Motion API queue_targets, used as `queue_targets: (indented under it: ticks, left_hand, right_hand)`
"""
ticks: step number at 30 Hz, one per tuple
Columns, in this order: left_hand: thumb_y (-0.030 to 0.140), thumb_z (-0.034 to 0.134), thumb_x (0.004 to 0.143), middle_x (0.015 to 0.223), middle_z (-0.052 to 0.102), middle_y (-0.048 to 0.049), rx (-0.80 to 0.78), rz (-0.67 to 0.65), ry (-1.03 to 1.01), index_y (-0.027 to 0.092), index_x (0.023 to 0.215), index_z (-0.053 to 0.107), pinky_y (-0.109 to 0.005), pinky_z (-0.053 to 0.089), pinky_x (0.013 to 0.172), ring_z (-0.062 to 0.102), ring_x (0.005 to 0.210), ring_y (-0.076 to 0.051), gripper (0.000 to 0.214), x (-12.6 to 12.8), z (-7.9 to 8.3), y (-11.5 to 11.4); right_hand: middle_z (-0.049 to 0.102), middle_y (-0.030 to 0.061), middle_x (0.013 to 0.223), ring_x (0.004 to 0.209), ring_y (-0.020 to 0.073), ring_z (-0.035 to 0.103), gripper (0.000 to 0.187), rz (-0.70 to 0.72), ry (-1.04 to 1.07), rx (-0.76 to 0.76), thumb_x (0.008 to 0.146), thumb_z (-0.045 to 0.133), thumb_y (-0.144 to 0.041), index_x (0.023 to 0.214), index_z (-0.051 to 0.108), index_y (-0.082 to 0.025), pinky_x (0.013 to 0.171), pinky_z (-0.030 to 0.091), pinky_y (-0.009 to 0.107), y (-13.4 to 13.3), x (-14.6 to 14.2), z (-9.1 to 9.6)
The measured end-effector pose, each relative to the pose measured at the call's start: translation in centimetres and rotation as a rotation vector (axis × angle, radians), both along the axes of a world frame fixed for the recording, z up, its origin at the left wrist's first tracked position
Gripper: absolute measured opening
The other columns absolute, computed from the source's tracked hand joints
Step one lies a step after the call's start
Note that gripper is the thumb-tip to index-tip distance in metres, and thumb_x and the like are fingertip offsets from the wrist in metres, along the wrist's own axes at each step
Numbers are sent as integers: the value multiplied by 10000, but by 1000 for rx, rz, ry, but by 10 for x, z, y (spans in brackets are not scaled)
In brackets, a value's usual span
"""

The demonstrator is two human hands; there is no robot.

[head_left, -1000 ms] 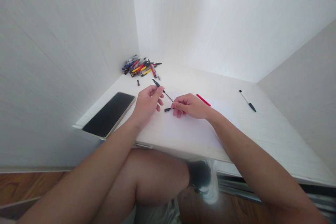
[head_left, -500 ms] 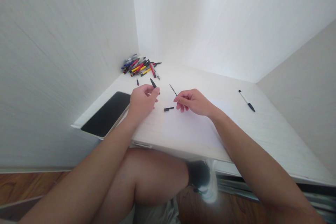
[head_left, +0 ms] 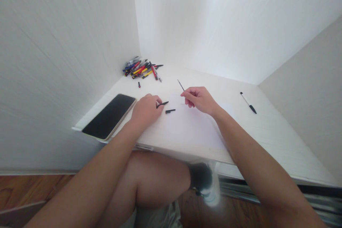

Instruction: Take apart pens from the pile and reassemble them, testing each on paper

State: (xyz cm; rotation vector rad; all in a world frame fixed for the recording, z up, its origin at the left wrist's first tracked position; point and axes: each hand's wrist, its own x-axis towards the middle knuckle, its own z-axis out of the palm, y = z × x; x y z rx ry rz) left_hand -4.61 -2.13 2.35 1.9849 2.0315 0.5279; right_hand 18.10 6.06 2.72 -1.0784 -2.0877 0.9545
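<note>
Lowered since half a second ago, the left hand (head_left: 146, 108) rests on the smooth white table (head_left: 267, 131), fingers closed on a tapered black barrel (head_left: 162, 104). The right hand (head_left: 200, 98) pinches a thin dark refill (head_left: 181, 84), tilted upward. A stubby black cap (head_left: 170, 111) lies between them beside matte paper (head_left: 192, 126). A glossy flat phone (head_left: 109, 115) lies to the left, and plastic pens (head_left: 141, 68) are heaped in the corner.

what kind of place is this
Likely a home desk tucked into a room corner: a white desk between plain white walls, a phone and a pile of pens on it, wooden floor below.
</note>
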Motion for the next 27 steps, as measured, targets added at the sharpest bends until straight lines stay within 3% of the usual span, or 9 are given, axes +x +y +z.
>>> queue_targets:
  ticks: [4, 7, 10, 16, 24, 27]
  left_hand:
    - [344, 677, 887, 1071, 744, -103, 163, 10, -140, 201, 1114, 744, -416, 532, 911, 690, 990, -276, 277, 1, -5, 1]
    - [382, 725, 855, 1003, 762, -69, 261, -15, -439, 203, 1193, 717, -346, 562, 798, 704, 847, -211, 383, 5, -4, 1]
    - [378, 743, 836, 916, 778, -49, 283, -42, -618, 189, 1134, 737, -292, 553, 698, 691, 742, -173, 353, 9, 1, -2]
    - [305, 748, 826, 829, 787, -39, 242, -104, -622, 187, 860, 776, -281, 533, 682, 685, 712, -167, 126, 12, 8, -7]
    - [247, 757, 796, 837, 782, -34, 320, -141, -746, 181, 826, 745, -256, 523, 613, 691, 705, -152, 74, 18, 6, -9]
    - [267, 757, 810, 846, 778, -35, 352, -141, -774, 184, 848, 743, -253, 520, 599, 700, 723, -156, 93, 20, 4, -11]
  right_hand:
    - [672, 22, 651, 558, 119, 566, 314, 50, -15, 18, 940, 628, -429, 823, 742, -160, 565, 423, 267, -4, -2, 1]
    - [664, 16, 668, 593, 116, 540, 329, 112, -50, 31, 933, 640, -442, 836, 774, -157, 577, 399, 266, -9, -3, 7]
    - [682, 21, 709, 639, 120, 534, 323, 187, -79, 23, 914, 666, -441, 864, 799, -151, 597, 392, 269, -14, -4, 11]
    - [670, 16, 682, 584, 110, 522, 276, 184, -25, -58, 880, 719, -414, 879, 800, -150, 545, 395, 264, -15, -4, 12]
    - [725, 19, 747, 625, 136, 656, 219, 159, 440, -296, 782, 845, -350, 899, 766, -184, 521, 464, 248, -17, -9, 9]
    - [732, 15, 788, 640, 128, 661, 222, 169, 484, -348, 773, 855, -339, 914, 766, -193, 514, 460, 237, -18, -14, 5]
